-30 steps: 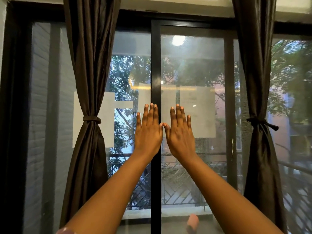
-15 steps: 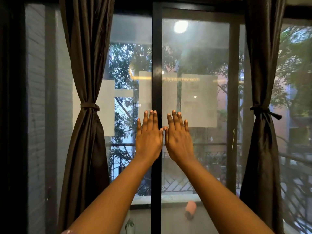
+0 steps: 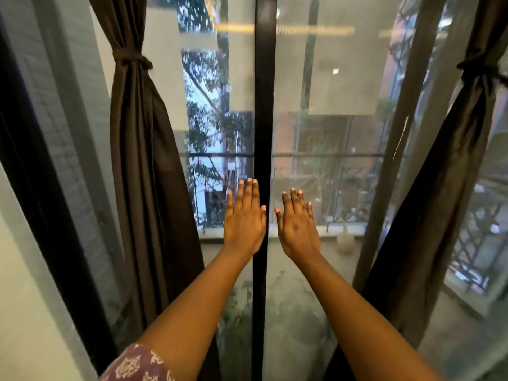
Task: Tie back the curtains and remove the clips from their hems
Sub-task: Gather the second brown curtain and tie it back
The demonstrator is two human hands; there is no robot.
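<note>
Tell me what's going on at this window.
A person stands at the glass door with both hands raised flat and holding nothing, the left hand and right hand either side of the black centre frame. The left curtain and right curtain are both tied back already. No clips are visible.

I can't see either hem: the left curtain [image 3: 148,171] drops behind my left forearm, and the right curtain [image 3: 428,204] runs down behind my right forearm. Its tie [image 3: 483,74] is cut by the frame edge. Any clips are out of sight.
</note>
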